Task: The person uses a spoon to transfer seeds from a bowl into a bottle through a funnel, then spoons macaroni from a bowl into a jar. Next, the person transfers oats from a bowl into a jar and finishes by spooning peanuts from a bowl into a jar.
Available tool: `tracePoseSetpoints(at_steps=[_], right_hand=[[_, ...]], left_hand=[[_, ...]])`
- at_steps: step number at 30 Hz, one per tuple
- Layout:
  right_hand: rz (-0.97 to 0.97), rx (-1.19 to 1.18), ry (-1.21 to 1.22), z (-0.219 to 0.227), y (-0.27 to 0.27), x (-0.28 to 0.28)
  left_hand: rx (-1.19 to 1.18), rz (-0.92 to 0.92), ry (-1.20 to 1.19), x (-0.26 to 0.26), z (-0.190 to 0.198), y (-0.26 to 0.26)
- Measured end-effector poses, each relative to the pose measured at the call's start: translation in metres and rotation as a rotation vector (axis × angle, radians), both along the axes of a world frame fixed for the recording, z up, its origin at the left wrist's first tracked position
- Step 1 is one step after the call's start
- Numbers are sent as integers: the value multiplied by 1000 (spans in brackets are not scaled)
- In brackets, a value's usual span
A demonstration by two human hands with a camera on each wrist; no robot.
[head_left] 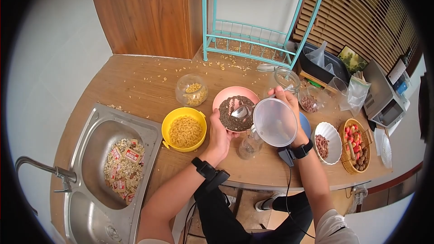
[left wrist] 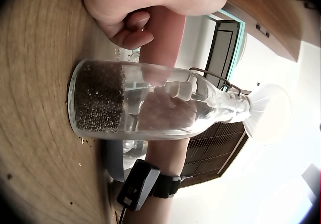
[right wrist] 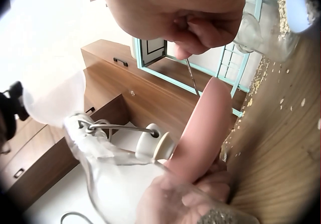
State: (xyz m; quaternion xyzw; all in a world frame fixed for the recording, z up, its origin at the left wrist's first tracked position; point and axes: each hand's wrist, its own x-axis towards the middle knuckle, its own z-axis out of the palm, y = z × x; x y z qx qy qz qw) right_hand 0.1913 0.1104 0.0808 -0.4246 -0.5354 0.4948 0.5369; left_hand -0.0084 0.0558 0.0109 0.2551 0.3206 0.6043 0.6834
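A pink bowl (head_left: 220,100) of small dark seeds is held tilted by my left hand (head_left: 218,139), fingers curled at its rim and underside. My right hand (head_left: 289,104) pinches a metal spoon (head_left: 242,111), whose bowl lies over the seeds. Beside the pink bowl, a clear funnel (head_left: 275,122) sits in the neck of a glass bottle (head_left: 249,147). Dark seeds fill the lower part of the bottle (left wrist: 100,98) in the left wrist view. The right wrist view shows the spoon's handle (right wrist: 192,76) reaching down into the bowl (right wrist: 205,128).
A yellow bowl (head_left: 165,124) and a glass jar (head_left: 181,91), both with macaroni, stand left. The sink (head_left: 90,153) holds oats and packets. Rightward are a white bowl (head_left: 333,153), a basket (head_left: 347,165) and jars. A turquoise rack (head_left: 253,54) stands behind.
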Motion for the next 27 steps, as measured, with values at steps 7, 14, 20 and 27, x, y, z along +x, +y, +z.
tracePoseSetpoints(at_steps=[7,14,20,27], right_hand=[[23,-25,-32,-18,-12,5],[5,-28,-71,-21,-23,12],[14,-164,12,-8,-32,12],[10,-205,121,-11,-34,11]], left_hand=[[-15,51,-39,2,1,1],[-49,83,-67,5,15,-4],[-61,130,-62,7,21,-5],[-52,123,-59,8,25,-7]])
